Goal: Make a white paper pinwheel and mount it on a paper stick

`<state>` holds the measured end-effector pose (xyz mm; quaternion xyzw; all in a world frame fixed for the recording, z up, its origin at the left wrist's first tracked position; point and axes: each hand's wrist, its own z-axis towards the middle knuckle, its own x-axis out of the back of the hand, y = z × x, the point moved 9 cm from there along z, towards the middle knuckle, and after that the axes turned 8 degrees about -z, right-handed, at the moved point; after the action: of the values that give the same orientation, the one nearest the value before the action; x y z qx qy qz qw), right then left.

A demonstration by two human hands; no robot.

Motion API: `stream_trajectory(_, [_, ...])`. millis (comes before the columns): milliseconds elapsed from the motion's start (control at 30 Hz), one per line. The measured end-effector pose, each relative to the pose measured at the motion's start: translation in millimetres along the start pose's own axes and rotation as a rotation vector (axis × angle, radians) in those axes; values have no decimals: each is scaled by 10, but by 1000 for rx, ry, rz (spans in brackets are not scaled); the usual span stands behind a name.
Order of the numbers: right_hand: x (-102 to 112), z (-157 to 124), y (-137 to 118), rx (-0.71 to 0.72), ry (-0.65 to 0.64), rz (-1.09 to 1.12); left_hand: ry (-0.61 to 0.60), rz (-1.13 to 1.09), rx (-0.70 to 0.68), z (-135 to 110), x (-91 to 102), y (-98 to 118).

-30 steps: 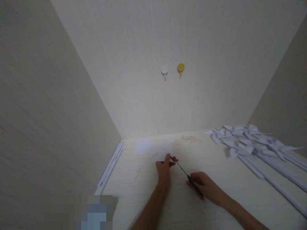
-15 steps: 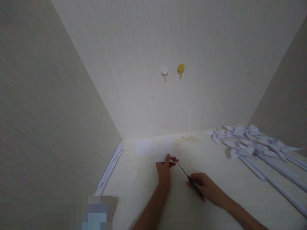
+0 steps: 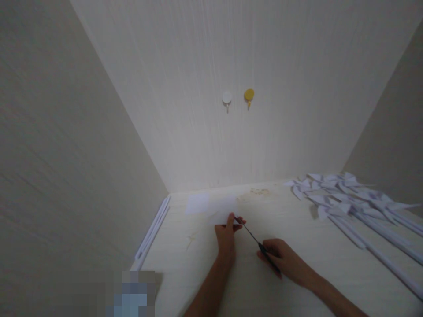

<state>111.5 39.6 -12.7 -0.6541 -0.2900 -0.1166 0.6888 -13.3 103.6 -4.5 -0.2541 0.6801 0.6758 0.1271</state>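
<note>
My left hand [image 3: 226, 235] is closed on a white sheet of paper [image 3: 215, 218], pinching it near its right edge with the thumb on top. The sheet is tilted up off the surface, and its near edge looks dark. In my right hand [image 3: 280, 255] is a black-handled tool [image 3: 268, 256] with a thin, straight dark shaft or blade; its exact kind cannot be made out. The tool points up and left, its tip meeting the fingers of my left hand beside the paper. Beyond lies another white paper [image 3: 197, 203], flat on the pale surface.
Several white paper pinwheels [image 3: 343, 198] on rolled paper sticks [image 3: 373, 251] lie at the right. More white paper rolls [image 3: 153, 226] lie along the left wall. A white hook [image 3: 227, 97] and a yellow hook [image 3: 249, 94] hang on the back wall. Brownish stains [image 3: 259, 192] mark the surface.
Almost nothing differs. Both hands, the paper and the tool keep nearly the same places, and the view has shifted very slightly.
</note>
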Motion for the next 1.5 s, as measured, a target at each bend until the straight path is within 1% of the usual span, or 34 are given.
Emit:
stream_trajectory(500, [5,-3,-14,-51,-14,-14,31,-35,29,2,23,-27])
stream_trajectory(667, [-5,-4,-22,-45,-28,-4,35,-39,33,3,29,-27])
stream_trajectory(833, [4,1,4,-40,-8,-41,30,-40,23,-2,22,-13])
stream_trajectory(1067, [25,12,-20,-15,6,-37,30,-33,25,12,18,-10])
stream_trajectory(1333, [-8,9,26,-40,-16,-29,58,-34,30,26,58,-26])
stream_trajectory(1433, [-27,9,33,-41,-24,-3,85,-65,23,51,101,-24])
stream_trajectory(1500, [-22,20,37,-38,-11,62,87,-71,20,53,108,-21])
